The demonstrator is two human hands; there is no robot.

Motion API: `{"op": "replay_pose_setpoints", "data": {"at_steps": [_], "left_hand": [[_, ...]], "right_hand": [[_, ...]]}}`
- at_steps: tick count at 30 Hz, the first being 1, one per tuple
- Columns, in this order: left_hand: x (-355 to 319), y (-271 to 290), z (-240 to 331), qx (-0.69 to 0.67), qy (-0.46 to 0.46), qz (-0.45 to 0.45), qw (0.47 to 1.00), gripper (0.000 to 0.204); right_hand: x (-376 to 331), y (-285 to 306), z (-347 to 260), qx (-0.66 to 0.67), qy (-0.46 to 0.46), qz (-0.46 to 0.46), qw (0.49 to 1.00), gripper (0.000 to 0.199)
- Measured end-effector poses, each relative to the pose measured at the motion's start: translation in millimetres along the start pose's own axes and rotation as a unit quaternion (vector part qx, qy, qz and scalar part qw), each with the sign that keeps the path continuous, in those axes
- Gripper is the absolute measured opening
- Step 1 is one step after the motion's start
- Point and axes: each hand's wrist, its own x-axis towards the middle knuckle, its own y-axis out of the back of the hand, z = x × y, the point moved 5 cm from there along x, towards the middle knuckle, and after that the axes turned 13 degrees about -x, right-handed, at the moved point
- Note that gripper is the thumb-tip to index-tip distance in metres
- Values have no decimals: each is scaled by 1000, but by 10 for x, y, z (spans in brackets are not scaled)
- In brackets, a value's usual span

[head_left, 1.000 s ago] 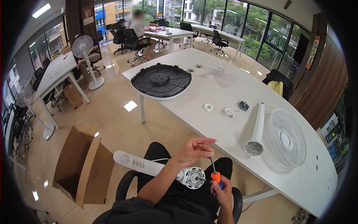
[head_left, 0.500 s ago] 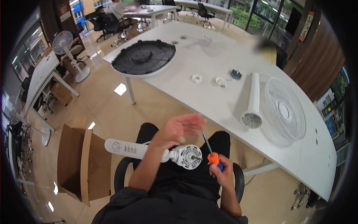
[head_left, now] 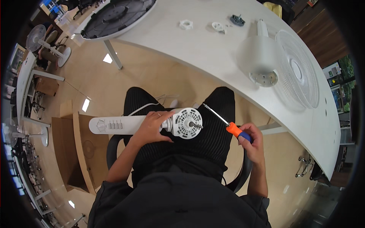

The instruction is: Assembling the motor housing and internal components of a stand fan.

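Observation:
Across my lap lies a white fan body (head_left: 129,125), its panel of push buttons to the left and the round slotted motor housing (head_left: 188,123) with a metal shaft to the right. My left hand (head_left: 152,127) is closed round the narrow neck beside the housing, thumb on the near side. In my right hand (head_left: 251,142) is a screwdriver (head_left: 232,128) with an orange and blue handle. Its steel shaft slants up and left, and the tip is over my right knee, apart from the housing.
On the white table (head_left: 197,49) ahead are a black round fan base (head_left: 118,15), a white ring nut (head_left: 186,24), a small white knob-like part (head_left: 218,27), a dark grey part (head_left: 237,20), a white tube (head_left: 260,57) and a clear fan guard (head_left: 298,72). An open cardboard box (head_left: 89,152) stands left.
My left hand has come down from the air onto the fan's neck. The screwdriver has moved right and tilted further left. The view has tipped downward, toward my lap.

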Motion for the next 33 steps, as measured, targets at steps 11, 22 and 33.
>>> {"op": "replay_pose_setpoints", "data": {"at_steps": [11,22,33], "left_hand": [[341,-125,161,-23,-25,-12,999,111],[406,-180,125,3,-55,8,998,107],[406,-216,45,31,-58,10,998,97]], "right_hand": [[163,7,175,-83,1,17,996,23],[343,-18,-73,-232,47,10,971,28],[447,-194,-324,-295,151,6,944,28]]}}
